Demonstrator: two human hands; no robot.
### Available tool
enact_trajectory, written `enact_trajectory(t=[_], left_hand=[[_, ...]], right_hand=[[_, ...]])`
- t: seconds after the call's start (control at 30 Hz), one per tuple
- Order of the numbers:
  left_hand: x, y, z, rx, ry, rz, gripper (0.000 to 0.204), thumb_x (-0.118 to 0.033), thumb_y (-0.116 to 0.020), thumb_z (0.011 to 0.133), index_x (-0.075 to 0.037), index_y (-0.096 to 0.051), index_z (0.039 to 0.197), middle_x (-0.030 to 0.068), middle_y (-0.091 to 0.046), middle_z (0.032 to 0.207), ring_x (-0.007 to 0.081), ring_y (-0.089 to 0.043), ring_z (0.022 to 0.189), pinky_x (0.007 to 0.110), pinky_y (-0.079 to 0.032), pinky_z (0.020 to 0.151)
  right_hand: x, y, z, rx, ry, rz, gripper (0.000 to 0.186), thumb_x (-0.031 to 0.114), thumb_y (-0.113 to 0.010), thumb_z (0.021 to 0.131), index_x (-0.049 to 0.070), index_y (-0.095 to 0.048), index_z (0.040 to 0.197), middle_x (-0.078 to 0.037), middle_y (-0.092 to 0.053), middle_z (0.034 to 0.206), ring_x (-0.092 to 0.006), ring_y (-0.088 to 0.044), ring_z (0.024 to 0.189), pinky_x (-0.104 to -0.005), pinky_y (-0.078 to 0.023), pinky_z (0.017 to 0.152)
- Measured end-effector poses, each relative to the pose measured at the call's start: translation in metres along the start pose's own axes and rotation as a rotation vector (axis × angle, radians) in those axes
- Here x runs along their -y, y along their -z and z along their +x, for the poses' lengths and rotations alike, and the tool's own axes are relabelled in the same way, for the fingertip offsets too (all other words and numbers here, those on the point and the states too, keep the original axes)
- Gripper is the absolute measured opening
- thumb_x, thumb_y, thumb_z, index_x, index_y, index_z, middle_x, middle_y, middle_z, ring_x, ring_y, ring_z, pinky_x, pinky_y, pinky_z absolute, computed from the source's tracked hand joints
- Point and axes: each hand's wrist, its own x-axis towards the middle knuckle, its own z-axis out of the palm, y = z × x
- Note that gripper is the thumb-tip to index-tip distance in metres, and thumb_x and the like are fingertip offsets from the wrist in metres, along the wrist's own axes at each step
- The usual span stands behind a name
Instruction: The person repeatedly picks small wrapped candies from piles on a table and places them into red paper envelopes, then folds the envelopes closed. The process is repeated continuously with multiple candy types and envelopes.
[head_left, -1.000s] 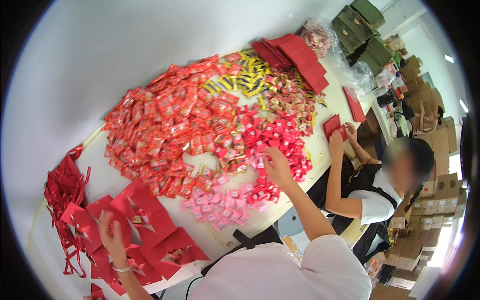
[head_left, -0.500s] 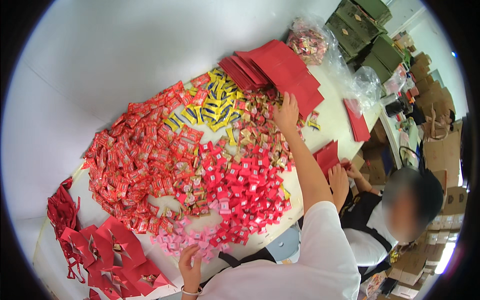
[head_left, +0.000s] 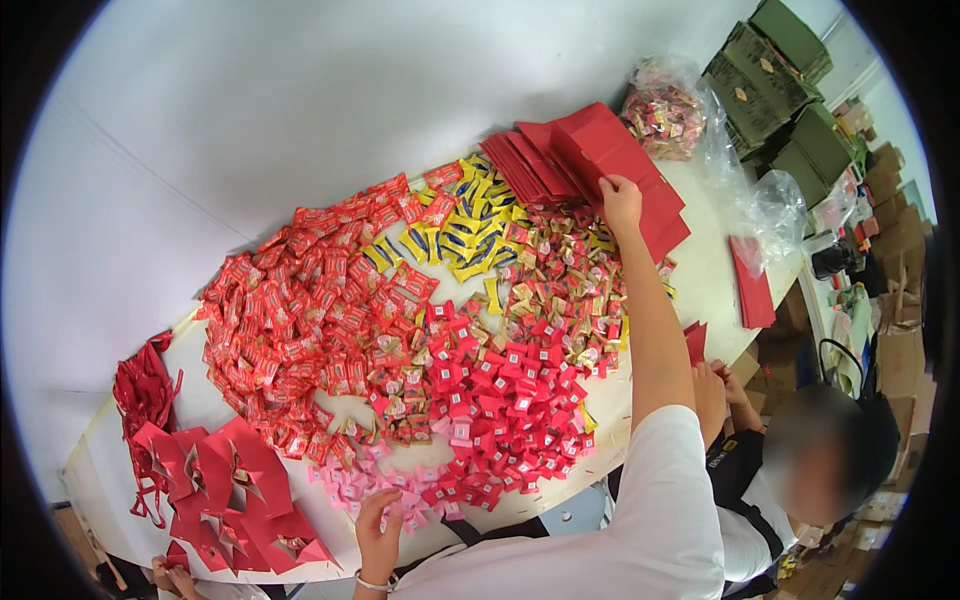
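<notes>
My right hand (head_left: pixel 622 205) is closed on the edge of a flat red paper box (head_left: pixel 660 205), at the stack of folded red boxes (head_left: pixel 540 165) on the far side of the table. My left hand (head_left: pixel 378 530) hovers at the near edge beside the small pink-wrapped sweets (head_left: pixel 345 485), its fingers loosely curved and holding nothing. Between my hands lie heaps of red-wrapped sweets (head_left: pixel 300 310), yellow and blue sweets (head_left: pixel 465 235), gold and red sweets (head_left: pixel 560 265) and bright pink-red twisted sweets (head_left: pixel 510 400).
Opened red boxes (head_left: pixel 240 470) with sweets inside stand at the lower left, near red ribbons (head_left: pixel 148 400). Another person's hands (head_left: pixel 175 578) show at the bottom left. On the right, a co-worker (head_left: pixel 720 390) handles red paper. A clear bag of sweets (head_left: pixel 662 120) stands beyond the stack.
My right hand has moved onto the red stack and pinched a box's edge. My left hand stays put. Another person's hands have appeared at the bottom left. The whole view has shifted.
</notes>
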Motion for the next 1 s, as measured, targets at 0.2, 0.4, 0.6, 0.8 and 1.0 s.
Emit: enact_trajectory(t=[0.2, 0.4, 0.6, 0.8, 1.0], left_hand=[[-0.038, 0.055, 0.016, -0.104, -0.214, -0.122, 0.04, -0.018, -0.052, 0.089, -0.005, -0.044, 0.126, 0.0126, -0.051, 0.12, 0.0212, -0.047, 0.114, 0.033, -0.038, 0.094], [-0.031, 0.137, 0.028, -0.142, 0.053, -0.667, 0.047, -0.024, -0.056, 0.089, -0.001, -0.041, 0.127, 0.0058, -0.053, 0.111, 0.0101, -0.048, 0.104, 0.025, -0.04, 0.086], [0.036, 0.174, -0.04, -0.163, -0.085, -0.351, 0.021, -0.015, -0.054, 0.089, 0.002, -0.056, 0.101, 0.0003, -0.06, 0.086, 0.0059, -0.054, 0.08, 0.02, -0.045, 0.068], [0.069, 0.18, -0.085, 0.111, -0.011, -0.51, 0.022, -0.013, -0.053, 0.089, 0.003, -0.056, 0.104, 0.0041, -0.063, 0.09, 0.0081, -0.057, 0.079, 0.022, -0.047, 0.07], [0.077, 0.188, -0.096, -0.119, -0.146, -0.003, 0.046, -0.015, -0.059, 0.083, 0.0, -0.042, 0.122, 0.0147, -0.061, 0.098, 0.0202, -0.061, 0.083, 0.032, -0.049, 0.074]], right_hand=[[0.196, 0.063, -0.155, 0.072, 0.912, 0.055, 0.014, 0.004, -0.053, 0.069, 0.003, -0.056, 0.082, -0.013, -0.057, 0.08, -0.0312, -0.057, 0.073, -0.0402, -0.048, 0.062], [0.275, 0.109, -0.371, 0.456, 1.47, 0.231, 0.033, 0.018, -0.058, 0.074, -0.001, -0.057, 0.101, -0.016, -0.055, 0.112, -0.031, -0.056, 0.098, -0.0399, -0.049, 0.08], [0.329, 0.11, -0.45, 1.044, 1.365, 0.333, 0.045, 0.037, -0.057, 0.078, 0.0, -0.054, 0.104, -0.016, -0.052, 0.113, -0.0298, -0.047, 0.11, -0.046, -0.032, 0.098], [0.339, 0.076, -0.487, 1.049, 1.48, 0.369, 0.034, 0.037, -0.062, 0.075, 0.003, -0.058, 0.078, -0.009, -0.048, 0.079, -0.0263, -0.048, 0.082, -0.0414, -0.037, 0.087], [0.37, 0.084, -0.497, 0.939, 1.3, 0.618, 0.028, 0.02, -0.071, 0.065, 0.007, -0.05, 0.053, -0.006, -0.041, 0.066, -0.0242, -0.044, 0.066, -0.0381, -0.036, 0.068]])
